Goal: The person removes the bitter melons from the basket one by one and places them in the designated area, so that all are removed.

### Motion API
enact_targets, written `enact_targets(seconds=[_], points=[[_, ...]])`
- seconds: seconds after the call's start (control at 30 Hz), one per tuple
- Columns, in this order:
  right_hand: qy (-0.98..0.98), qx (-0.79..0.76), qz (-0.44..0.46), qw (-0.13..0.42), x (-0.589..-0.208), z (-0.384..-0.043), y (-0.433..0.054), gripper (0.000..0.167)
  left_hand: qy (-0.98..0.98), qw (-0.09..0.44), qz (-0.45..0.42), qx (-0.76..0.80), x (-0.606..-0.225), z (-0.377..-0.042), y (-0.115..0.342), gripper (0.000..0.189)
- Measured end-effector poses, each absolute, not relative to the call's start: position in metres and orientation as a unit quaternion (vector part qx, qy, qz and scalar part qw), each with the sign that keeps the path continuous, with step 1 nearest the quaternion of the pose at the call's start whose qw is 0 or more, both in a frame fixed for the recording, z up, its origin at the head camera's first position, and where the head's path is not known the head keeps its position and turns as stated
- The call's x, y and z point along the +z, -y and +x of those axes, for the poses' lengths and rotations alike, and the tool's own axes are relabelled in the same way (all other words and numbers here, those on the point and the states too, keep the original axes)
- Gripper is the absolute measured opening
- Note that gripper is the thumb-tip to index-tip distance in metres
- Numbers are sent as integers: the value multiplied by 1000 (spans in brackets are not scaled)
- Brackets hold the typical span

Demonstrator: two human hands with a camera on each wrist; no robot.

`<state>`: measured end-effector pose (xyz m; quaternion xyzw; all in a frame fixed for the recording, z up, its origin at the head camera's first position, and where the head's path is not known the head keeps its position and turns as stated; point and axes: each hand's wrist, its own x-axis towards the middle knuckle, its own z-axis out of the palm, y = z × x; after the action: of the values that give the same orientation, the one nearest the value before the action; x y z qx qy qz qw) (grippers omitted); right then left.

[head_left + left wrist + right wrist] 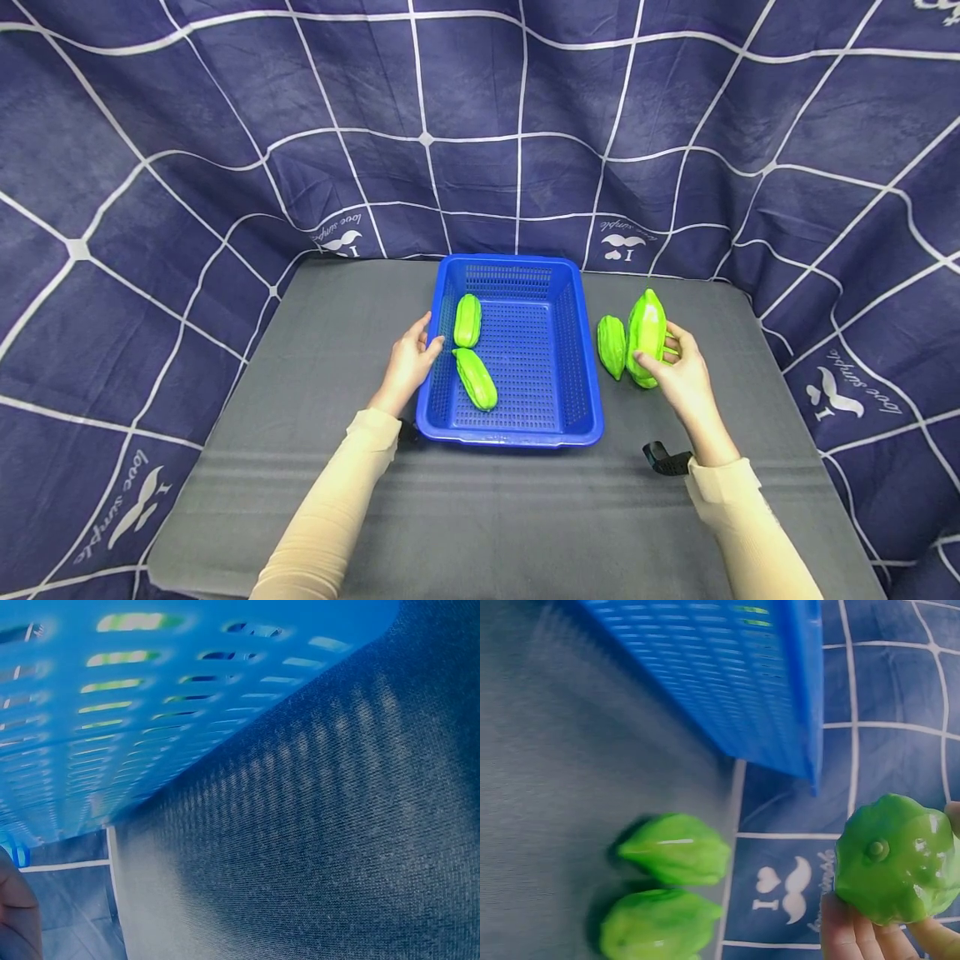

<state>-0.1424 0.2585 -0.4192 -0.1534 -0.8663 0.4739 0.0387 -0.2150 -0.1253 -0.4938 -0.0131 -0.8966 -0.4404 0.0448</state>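
A blue plastic basket [517, 439] with perforated walls stands mid-table, holding two bright green ridged bitter melons, one [468, 321] behind the other [476, 380]. My left hand [407, 362] grips its left rim, thumb on the rim's top; the left wrist view shows mostly the perforated wall [45, 776] and a bit of the hand [16, 915]. To the right of the basket, my right hand [681, 367] holds another bitter melon [648, 323] raised off the table, its stem end [889, 859] facing the wrist camera. Two more lie on the table, one [676, 850] beside the other [660, 926].
A grey cloth-covered table [525, 517] bears everything. Dark blue curtain [480, 108] with white grid lines hangs behind it and along both sides. A black strap [666, 460] sits by my right wrist.
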Motion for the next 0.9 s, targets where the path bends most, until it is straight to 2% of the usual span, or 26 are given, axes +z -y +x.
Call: enact_targets(seconds=[0.3,0.9], points=[[887,432,-160,-26,-449,-125,-261,78,894,45,-14,-445,-493,-216,125,56],[906,387,-144,-94,-494,-109,-260,75,893,44,-10,-448,-494,-215,125,55]])
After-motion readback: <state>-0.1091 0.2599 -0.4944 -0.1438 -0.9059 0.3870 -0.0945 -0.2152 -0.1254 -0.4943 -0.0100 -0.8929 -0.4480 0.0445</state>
